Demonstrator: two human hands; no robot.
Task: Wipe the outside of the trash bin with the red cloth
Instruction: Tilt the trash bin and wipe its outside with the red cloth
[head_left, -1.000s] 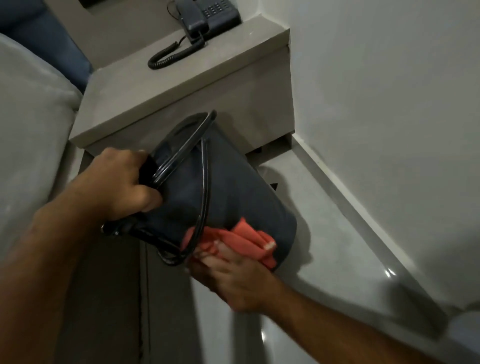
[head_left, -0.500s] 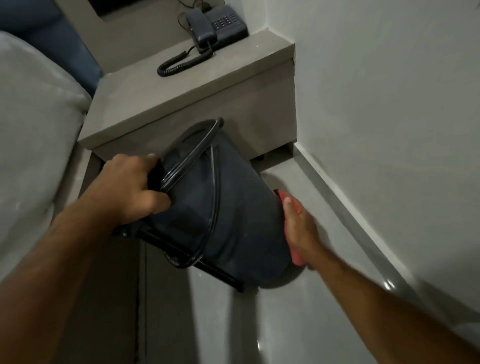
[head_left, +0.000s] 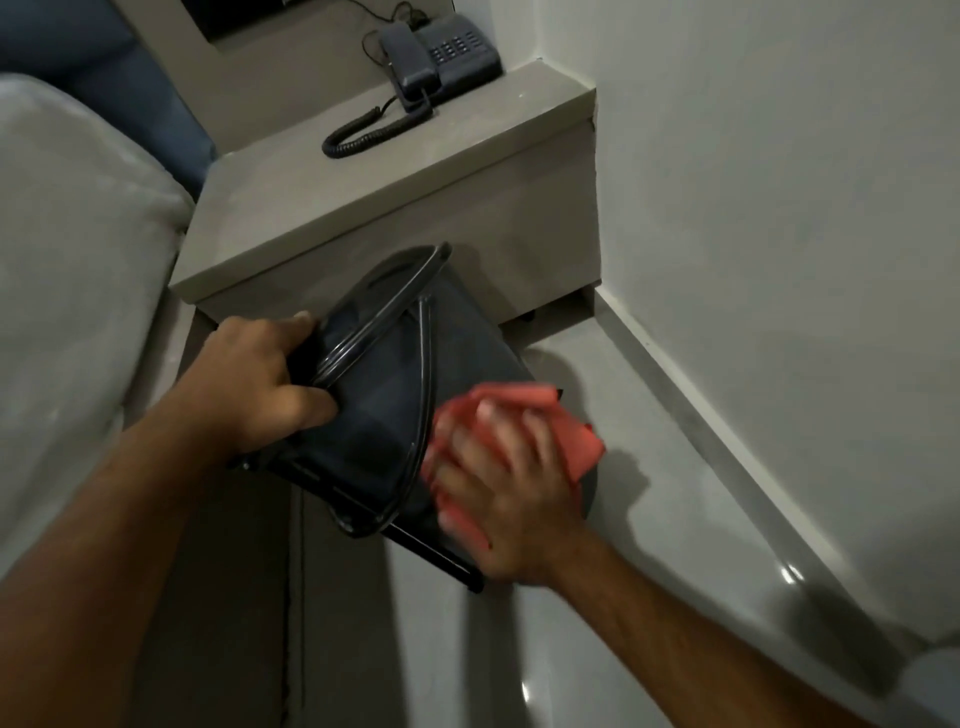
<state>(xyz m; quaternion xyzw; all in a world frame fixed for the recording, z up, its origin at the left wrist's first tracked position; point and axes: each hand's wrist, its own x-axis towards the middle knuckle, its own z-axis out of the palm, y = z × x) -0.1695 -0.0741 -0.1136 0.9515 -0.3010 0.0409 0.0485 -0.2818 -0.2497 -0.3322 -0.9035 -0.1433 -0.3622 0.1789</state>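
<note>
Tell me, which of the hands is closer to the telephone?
Left. The left hand grips the trash bin rim, below the telephone. The right hand presses the red cloth lower on the bin, farther away.

The right hand (head_left: 506, 483) is smeared by motion blur, fingers indistinct, and covers most of the red cloth (head_left: 524, 397) and the trash bin's (head_left: 389, 410) lower side. The left hand's (head_left: 260, 379) fingertips vanish behind the rim. Both forearms run off the bottom edge. The telephone's (head_left: 441, 57) keys are too small to read.
</note>
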